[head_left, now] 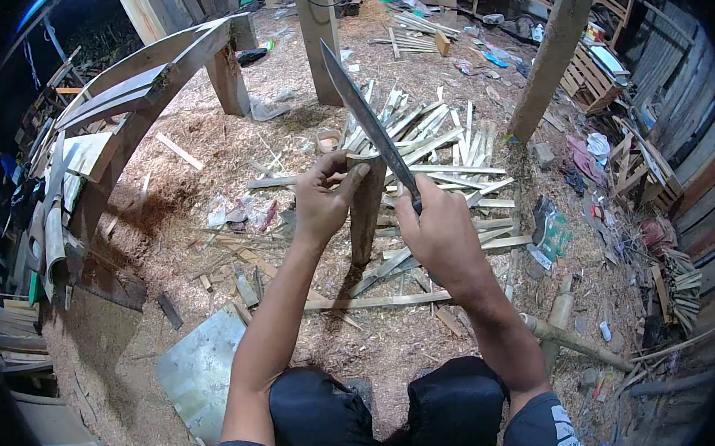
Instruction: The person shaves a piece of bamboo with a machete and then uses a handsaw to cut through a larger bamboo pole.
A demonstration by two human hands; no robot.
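Note:
My right hand (440,221) is closed round the handle of a long machete (364,115), whose dark blade points up and to the left. My left hand (325,194) pinches a thin wooden strip (361,156) at the top of an upright wooden post (367,214). The blade crosses just to the right of the post's top; whether it touches the strip I cannot tell. Many pale split strips (453,171) lie in a loose pile behind and to the right of the post.
A curved wooden frame (150,105) arches on the left. Two posts stand ahead, one upright (321,51) and one leaning (557,51). A flat pale sheet (202,366) lies at lower left, a bamboo pole (581,344) at lower right. Wood shavings cover the ground.

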